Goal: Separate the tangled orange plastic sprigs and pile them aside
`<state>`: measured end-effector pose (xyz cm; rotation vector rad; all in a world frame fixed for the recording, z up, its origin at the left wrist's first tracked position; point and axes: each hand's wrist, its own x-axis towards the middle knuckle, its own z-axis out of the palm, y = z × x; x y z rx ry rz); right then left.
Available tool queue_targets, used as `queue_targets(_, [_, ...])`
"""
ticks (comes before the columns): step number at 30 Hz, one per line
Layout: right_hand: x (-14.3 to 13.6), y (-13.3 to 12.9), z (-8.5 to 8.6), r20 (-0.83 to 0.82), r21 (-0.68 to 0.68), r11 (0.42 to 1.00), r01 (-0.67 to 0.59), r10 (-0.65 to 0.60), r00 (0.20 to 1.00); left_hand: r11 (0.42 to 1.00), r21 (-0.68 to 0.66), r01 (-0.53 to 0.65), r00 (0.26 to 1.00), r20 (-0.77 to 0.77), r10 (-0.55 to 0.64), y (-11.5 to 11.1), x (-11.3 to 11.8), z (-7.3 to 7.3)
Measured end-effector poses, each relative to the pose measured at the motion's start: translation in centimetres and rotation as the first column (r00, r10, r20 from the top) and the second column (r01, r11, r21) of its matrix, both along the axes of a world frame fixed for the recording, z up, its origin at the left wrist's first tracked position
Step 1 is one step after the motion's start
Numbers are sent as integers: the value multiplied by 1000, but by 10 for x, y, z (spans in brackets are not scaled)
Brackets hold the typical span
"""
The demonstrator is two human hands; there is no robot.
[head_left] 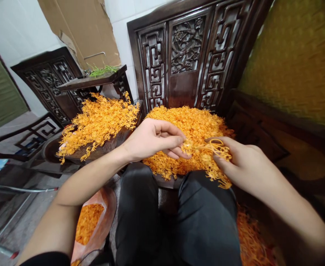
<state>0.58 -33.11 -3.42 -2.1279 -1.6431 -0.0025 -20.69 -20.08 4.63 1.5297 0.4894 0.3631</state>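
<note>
Between thumb and fingers, my left hand (162, 139) pinches a small yellow-orange piece (188, 146), which looks like part of a plastic flower sprig. My right hand (241, 159) is closed on a looped bundle of thin orange plastic stems (220, 148). The piece and the stems almost meet, and I cannot tell whether they are joined. Below both hands, a big heap of orange plastic sprigs (190, 122) covers a dark wooden seat in front of my knees.
Left of it, a second orange heap (104, 118) lies on another carved chair. Green stems (103, 71) rest on a small dark table (90, 82). A pink bag (109, 207) of orange pieces stands by my left leg; more orange strands (252, 236) lie low at right.
</note>
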Motion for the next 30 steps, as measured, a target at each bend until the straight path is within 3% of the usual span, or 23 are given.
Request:
queue_targets(15, [-6,-2,3,-28,-101,995,-14,11,1000,1000,16,16,999,-35,-15,5,0,-7])
queue_targets(30, [-6,-3,3,-42,-77,997,-31,28,999,996,-58,72,997,-26,-74,3,0,-7])
